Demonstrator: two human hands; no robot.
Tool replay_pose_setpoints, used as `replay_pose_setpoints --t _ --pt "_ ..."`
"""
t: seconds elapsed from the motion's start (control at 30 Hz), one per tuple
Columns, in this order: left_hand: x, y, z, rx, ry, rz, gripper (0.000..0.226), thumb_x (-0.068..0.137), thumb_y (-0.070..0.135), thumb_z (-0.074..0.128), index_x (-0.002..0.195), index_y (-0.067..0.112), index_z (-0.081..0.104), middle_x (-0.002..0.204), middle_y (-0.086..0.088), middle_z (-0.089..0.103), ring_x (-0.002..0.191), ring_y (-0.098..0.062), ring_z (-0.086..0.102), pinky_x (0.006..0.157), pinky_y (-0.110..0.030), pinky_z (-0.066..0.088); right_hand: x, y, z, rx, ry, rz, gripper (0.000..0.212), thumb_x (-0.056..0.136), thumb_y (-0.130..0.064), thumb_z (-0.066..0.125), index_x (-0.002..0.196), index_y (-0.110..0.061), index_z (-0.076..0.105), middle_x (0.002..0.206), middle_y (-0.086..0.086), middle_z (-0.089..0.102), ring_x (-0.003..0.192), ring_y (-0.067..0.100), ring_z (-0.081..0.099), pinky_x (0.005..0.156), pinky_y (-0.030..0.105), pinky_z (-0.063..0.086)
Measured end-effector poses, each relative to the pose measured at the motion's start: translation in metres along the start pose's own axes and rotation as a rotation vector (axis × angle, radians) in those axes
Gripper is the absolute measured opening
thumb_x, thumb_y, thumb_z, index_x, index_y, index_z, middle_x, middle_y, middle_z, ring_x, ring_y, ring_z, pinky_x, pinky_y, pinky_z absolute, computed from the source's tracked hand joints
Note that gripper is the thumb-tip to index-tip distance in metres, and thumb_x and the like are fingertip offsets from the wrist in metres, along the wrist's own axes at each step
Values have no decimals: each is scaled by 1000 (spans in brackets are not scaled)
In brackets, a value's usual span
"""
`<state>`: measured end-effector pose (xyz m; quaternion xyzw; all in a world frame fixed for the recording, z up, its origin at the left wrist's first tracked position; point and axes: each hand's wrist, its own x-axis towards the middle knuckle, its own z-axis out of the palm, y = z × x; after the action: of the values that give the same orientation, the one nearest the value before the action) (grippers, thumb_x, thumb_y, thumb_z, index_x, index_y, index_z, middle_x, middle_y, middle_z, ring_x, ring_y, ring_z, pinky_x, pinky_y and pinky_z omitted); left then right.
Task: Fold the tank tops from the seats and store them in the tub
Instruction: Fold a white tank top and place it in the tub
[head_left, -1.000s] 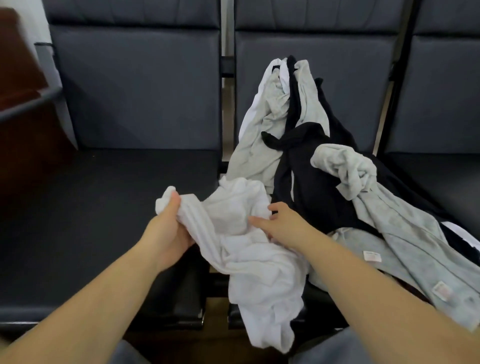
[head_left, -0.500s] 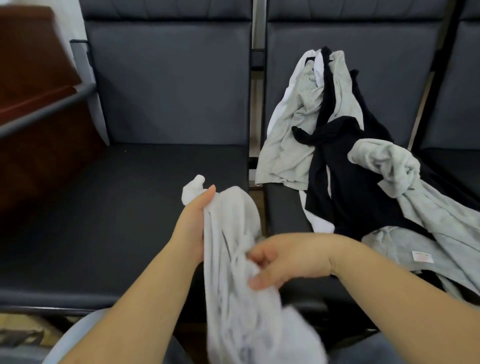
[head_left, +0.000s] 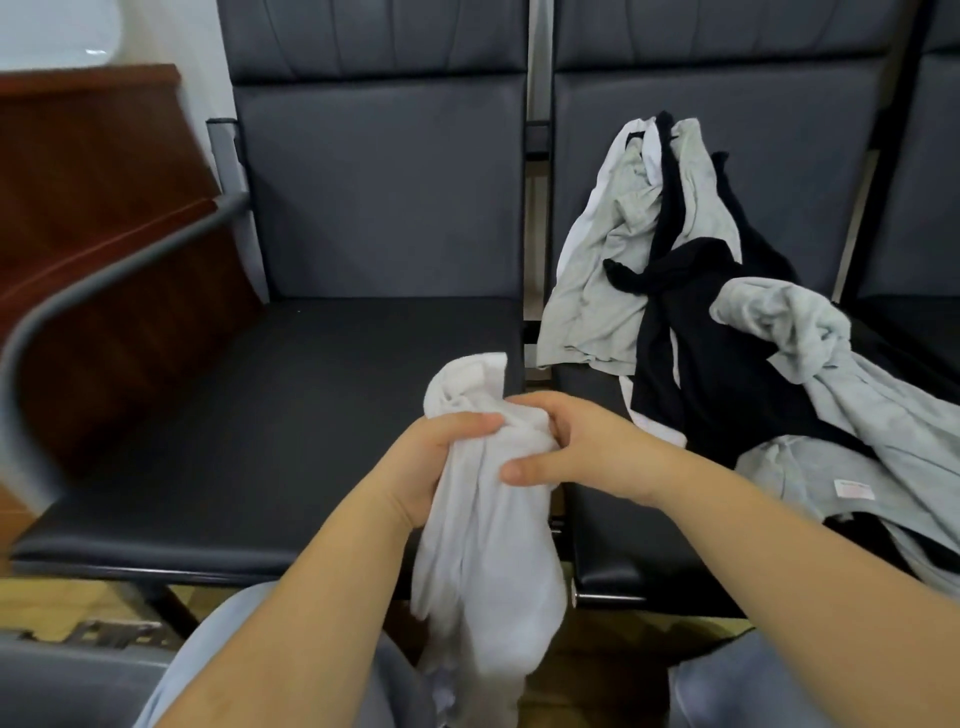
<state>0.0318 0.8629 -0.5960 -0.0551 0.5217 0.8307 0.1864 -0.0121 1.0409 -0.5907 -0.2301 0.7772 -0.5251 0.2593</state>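
Note:
A bunched white tank top (head_left: 483, 561) hangs in front of me over the gap between two seats. My left hand (head_left: 441, 457) grips its upper part from the left. My right hand (head_left: 576, 447) grips the same bunch from the right, thumb across the cloth. On the right seat (head_left: 613, 525) lies a pile of tank tops: a grey one (head_left: 613, 270) leaning on the backrest, a black one (head_left: 722, 364) in the middle, another grey one (head_left: 852, 395) draped to the right. No tub is in view.
The left seat (head_left: 270, 415) is a dark padded cushion. A grey metal armrest (head_left: 104, 270) curves along its left side, with a wooden panel (head_left: 88, 208) behind it. My knees in light trousers (head_left: 218, 670) show at the bottom.
I have pulled the white tank top off the pile and toward me. My hands have come close together on its upper end. The view has shifted left.

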Motion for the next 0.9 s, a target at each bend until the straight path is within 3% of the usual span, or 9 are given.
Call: replay_pose_setpoints --t 0.13,0.27,0.37,0.47,0.53,0.63,0.77,0.83,0.9 --pt "-20 4 1 101 -93 105 34 64 4 71 94 19 76 95 -11 72 88 -26 71 75 -42 59 -11 -6 7 -26 -130 93 51 70 -29 84 115 -25 61 112 -5 69 106 12 65 99 38 50" --pt "-30 7 0 61 250 196 41 74 18 69 115 18 62 108 -12 70 99 -31 68 81 -46 56 -22 -11 6 -163 -201 188 31 79 -29 76 107 -17 71 104 -4 74 100 13 68 100 36 49" --pt "-35 13 0 -16 462 239 9 89 27 64 97 22 60 101 -8 68 96 -28 66 86 -46 52 -26 -16 2 -101 -79 129 26 81 -23 75 105 -14 73 102 -1 74 98 15 69 99 36 49" --pt "-36 21 -9 -83 644 262 15 93 34 61 85 24 54 93 -3 63 90 -23 62 85 -44 49 -33 -22 -9 -85 -13 87 20 82 -16 72 102 -14 73 99 -1 75 94 14 71 93 30 52" --pt "-35 24 -19 -84 742 287 17 93 37 61 90 22 54 92 -1 61 88 -20 60 83 -41 48 -37 -24 -19 -98 -29 84 16 82 -13 72 98 -17 71 95 -1 75 90 15 71 84 25 54" --pt "-35 30 -35 -145 861 286 33 88 44 64 112 23 56 95 0 62 93 -22 61 90 -42 49 -40 -21 -37 -197 -61 148 18 77 -17 77 94 -16 70 93 1 75 89 18 72 84 31 55" --pt "-33 35 -50 -176 972 197 39 85 48 67 109 19 54 94 -3 59 91 -24 59 89 -43 49 -43 -21 -53 -286 -80 249 40 66 -32 85 99 -15 70 96 1 75 94 19 70 95 40 52" --pt "-27 30 -49 -164 936 119 42 86 48 65 111 15 57 95 -5 63 91 -26 61 87 -44 50 -42 -21 -53 -154 -38 206 57 56 -36 88 104 -12 70 99 5 74 96 24 70 92 42 53" --pt "-23 20 -36 -157 790 92 43 91 45 60 117 10 60 98 -8 66 93 -27 64 86 -43 51 -36 -21 -47 7 23 124 53 58 -32 86 105 -14 70 101 6 74 95 23 71 87 38 54"
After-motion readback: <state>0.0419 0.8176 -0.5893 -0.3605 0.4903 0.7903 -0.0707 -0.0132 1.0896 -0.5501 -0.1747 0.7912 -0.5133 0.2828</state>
